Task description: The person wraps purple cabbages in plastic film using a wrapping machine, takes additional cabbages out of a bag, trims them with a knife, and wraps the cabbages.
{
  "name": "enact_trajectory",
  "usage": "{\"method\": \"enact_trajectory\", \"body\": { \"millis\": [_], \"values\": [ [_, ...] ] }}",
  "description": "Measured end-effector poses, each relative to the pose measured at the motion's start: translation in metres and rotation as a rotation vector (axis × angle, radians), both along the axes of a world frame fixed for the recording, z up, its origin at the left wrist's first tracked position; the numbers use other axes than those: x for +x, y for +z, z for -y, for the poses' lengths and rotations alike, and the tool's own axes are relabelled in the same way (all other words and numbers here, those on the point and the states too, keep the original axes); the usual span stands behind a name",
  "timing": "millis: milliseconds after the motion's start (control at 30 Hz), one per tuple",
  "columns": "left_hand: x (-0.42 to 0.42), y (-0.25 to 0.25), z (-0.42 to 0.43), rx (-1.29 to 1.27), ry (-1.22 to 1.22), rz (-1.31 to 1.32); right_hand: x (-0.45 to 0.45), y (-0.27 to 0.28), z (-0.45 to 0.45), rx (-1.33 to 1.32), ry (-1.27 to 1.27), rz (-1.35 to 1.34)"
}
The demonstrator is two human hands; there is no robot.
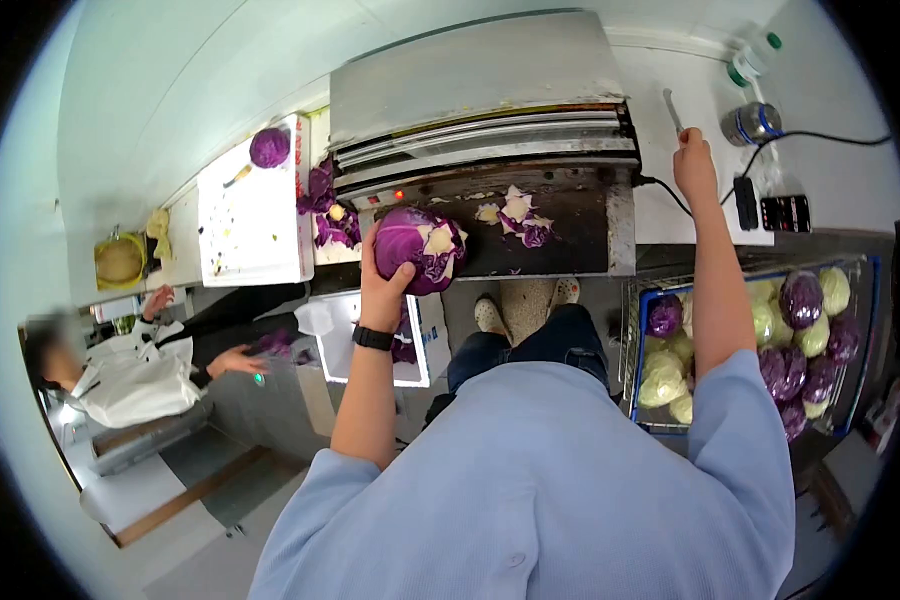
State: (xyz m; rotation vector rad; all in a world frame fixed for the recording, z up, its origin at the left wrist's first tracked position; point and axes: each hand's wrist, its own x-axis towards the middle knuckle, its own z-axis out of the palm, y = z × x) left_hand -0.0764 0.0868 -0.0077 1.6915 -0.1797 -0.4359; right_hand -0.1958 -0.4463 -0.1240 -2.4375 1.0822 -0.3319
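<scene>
My left hand [378, 285] is wrapped round a purple cabbage [405, 245] at the front edge of a steel machine [470, 75]. The cabbage's pale cut stem end faces up and to the right. To the right of the machine, my right hand [695, 165] is closed on a knife [673, 108] over the white counter [655, 70]. The knife's curved blade points away from me. Trimmed purple cabbage leaves and pale stem pieces [520, 215] lie on the machine's dark front plate [570, 235].
On the left, a white tray [260, 230] bears another purple cabbage [270, 148]. A cart [645, 290] at right holds wrapped purple and green cabbages. A phone [786, 213], cable [820, 134] and bottle [753, 58] occupy the right counter. A person [140, 370] stands at left.
</scene>
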Motion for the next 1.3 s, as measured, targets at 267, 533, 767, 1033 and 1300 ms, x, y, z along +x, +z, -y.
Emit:
{"method": "enact_trajectory", "body": {
  "millis": [267, 533, 767, 1033, 1300],
  "values": [
    [-0.006, -0.016, -0.001, -0.334, 0.209, -0.186, 0.02, -0.011, 0.025, -0.262, 0.124, 0.137],
    [-0.025, -0.021, -0.018, -0.599, 0.27, -0.358, 0.025, 0.135, -0.192, -0.1, 1.273, 0.022],
    [-0.061, 0.005, -0.026, -0.641, 0.307, -0.284, 0.0, 0.13, -0.27, -0.442, 1.148, -0.254],
    [-0.064, 0.013, -0.061, -0.711, 0.299, -0.24, 0.035, 0.091, -0.261, -0.643, 0.997, -0.316],
    [-0.072, 0.017, -0.157, -0.843, 0.388, -0.203, 0.053, 0.117, -0.281, -0.425, 0.783, 0.003]
  ]
}}
